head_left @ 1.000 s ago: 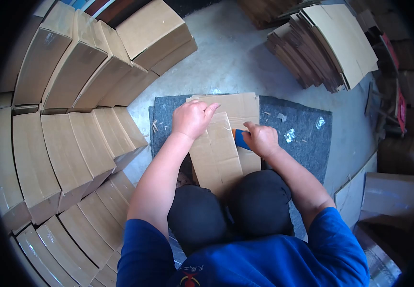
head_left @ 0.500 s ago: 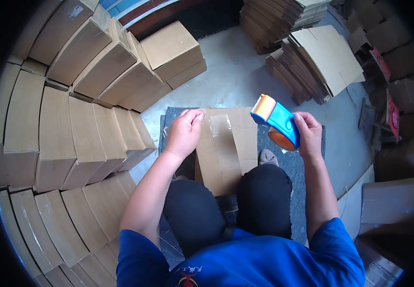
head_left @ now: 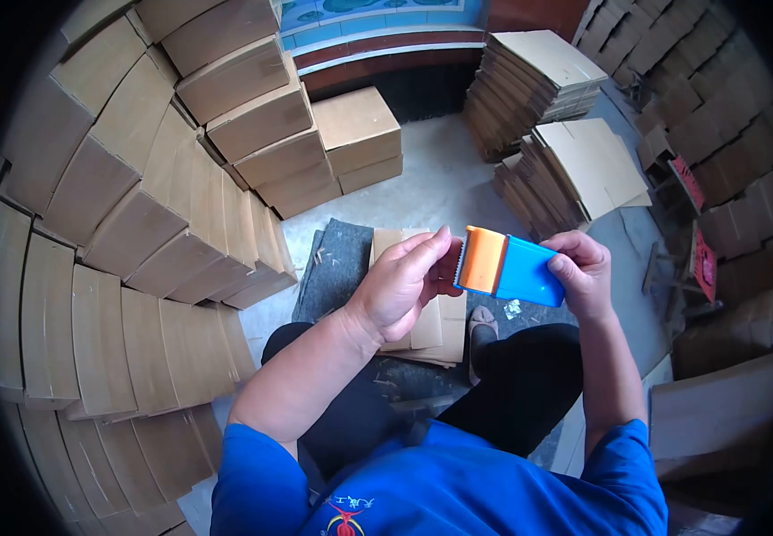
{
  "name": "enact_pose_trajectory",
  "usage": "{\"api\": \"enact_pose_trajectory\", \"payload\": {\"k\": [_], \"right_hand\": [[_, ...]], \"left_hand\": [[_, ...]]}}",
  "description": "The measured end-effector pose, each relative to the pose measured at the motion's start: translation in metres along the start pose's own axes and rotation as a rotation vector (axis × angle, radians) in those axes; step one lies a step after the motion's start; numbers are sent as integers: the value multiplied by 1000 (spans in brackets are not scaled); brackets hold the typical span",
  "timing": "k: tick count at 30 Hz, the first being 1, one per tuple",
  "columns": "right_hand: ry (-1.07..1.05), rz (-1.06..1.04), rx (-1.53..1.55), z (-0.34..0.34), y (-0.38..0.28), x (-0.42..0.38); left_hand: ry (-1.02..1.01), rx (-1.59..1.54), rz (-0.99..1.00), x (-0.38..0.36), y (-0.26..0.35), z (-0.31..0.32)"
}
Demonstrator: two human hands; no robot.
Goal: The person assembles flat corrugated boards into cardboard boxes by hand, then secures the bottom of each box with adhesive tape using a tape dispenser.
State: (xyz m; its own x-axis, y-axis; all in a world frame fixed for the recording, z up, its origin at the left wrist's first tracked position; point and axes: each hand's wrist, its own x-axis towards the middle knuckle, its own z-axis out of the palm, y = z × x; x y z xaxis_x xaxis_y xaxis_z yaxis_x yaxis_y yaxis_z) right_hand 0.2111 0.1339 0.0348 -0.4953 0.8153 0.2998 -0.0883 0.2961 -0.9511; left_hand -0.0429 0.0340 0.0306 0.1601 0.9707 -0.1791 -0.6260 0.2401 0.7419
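My right hand grips a blue-and-orange tape dispenser by its blue end, thumb on the near side. The dispenser's toothed cutting edge points left, toward my left hand. My left fingers are curled at that edge, with the thumb raised along them; what they pinch, if anything, is hidden. Below the hands, flat cardboard pieces lie on a dark mat between my legs, partly covered by my left hand.
Stacked cardboard boxes rise along the left. A lower box pile stands farther back. Bundles of flattened cardboard stand at the back right, near red-topped stools. The dark mat covers the floor at my feet.
My view has tilted up. My left hand has moved right to the dispenser, which has turned so its toothed end faces that hand. The cardboard between my knees now appears lower and farther away.
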Motion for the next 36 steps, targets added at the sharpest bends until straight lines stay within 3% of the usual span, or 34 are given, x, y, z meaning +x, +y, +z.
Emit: {"api": "enact_pose_trajectory", "payload": {"k": [7,9,13,16,20,23,25,27,29,32,36], "right_hand": [[-153,10,-186,19,9,-16],[-205,71,-191,26,22,-17],[-292,267,-179,41,46,-24],[-478,323,-536,53,50,-28],[-693,442,-624,53,61,-41],[-640,472,-628,33,60,-35],[-564,483,-568,23,74,-31],[-611,463,-760,33,75,-19],[-581,457,-774,43,90,-16],[-563,480,-815,56,107,-11],[-587,469,-812,57,131,-14]], "left_hand": [[178,-145,28,-30,-42,-17],[331,-158,64,-36,-58,-21],[415,-81,38,-42,-104,-60],[538,45,-8,-49,-137,-78],[652,-34,-52,-71,-166,-94],[811,-18,32,-82,-144,-120],[812,61,-1,-82,-131,-138],[831,35,-68,-71,-123,-147],[814,-14,-31,-59,-128,-163],[1024,200,-82,-43,-140,-175],[1112,317,-42,-32,-170,-194]]}}
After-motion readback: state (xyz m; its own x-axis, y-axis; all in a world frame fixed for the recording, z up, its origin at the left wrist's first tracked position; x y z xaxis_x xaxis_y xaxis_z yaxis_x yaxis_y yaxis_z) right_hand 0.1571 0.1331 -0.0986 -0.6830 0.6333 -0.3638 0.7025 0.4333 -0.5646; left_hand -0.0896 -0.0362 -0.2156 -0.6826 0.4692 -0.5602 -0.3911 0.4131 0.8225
